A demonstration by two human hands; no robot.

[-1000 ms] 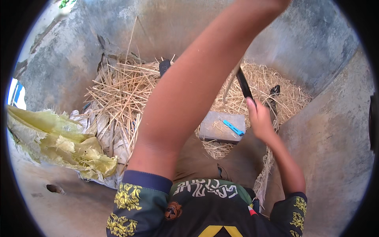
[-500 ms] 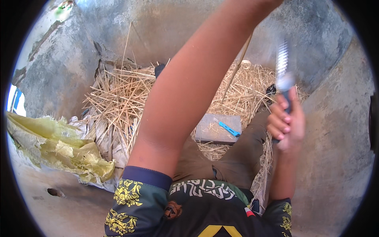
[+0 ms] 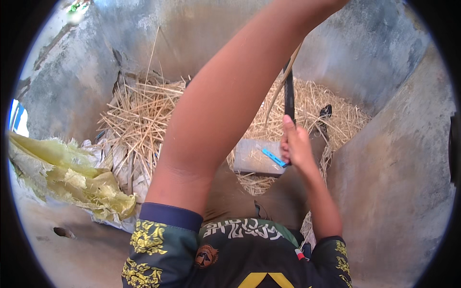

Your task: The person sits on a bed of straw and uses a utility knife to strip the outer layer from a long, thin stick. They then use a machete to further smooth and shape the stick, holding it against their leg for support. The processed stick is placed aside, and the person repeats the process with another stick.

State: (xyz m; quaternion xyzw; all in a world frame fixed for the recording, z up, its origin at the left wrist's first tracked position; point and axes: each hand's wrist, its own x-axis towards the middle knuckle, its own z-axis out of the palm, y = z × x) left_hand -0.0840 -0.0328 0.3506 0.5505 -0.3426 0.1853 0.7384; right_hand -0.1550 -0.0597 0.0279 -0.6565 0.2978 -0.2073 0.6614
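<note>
Right hand: gripping dark tool, perhaps touching thin stick, and risking nicking left forearm by slipping left.

Soft, diffuse daylight fills the frame, burning to near white in the blue-and-white patch at far left. The dry, pale yellow straw looks fairly crisp; the long, narrow black tool reads almost as silhouette. Fisheye distortion bends the rough grey concrete walls; black vignetting rounds the corners.
</note>
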